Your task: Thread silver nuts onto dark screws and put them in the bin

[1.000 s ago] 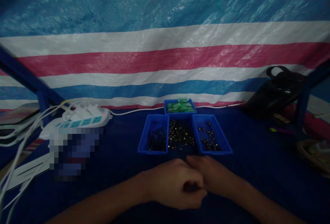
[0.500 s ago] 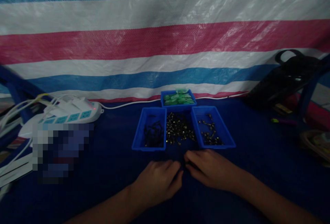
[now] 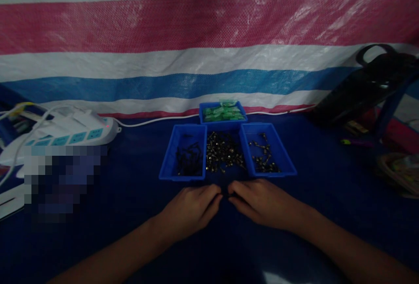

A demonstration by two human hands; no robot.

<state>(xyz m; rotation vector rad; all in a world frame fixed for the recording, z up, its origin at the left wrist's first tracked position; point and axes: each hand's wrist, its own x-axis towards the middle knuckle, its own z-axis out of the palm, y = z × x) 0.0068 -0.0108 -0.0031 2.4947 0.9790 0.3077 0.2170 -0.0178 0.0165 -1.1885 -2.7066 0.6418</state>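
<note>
**Mid-job by the look of it, plenty left!**

Here's your left hand [image 3: 191,210] and right hand [image 3: 264,203], each grip pinching what looks like one small dark piece [image 3: 226,195] between them, not set down yet. Just beyond, a big heap of metal parts [image 3: 225,151] waits! The right tray [image 3: 285,151] carries just some; the left tray [image 3: 166,153] holds darker pieces.
</note>
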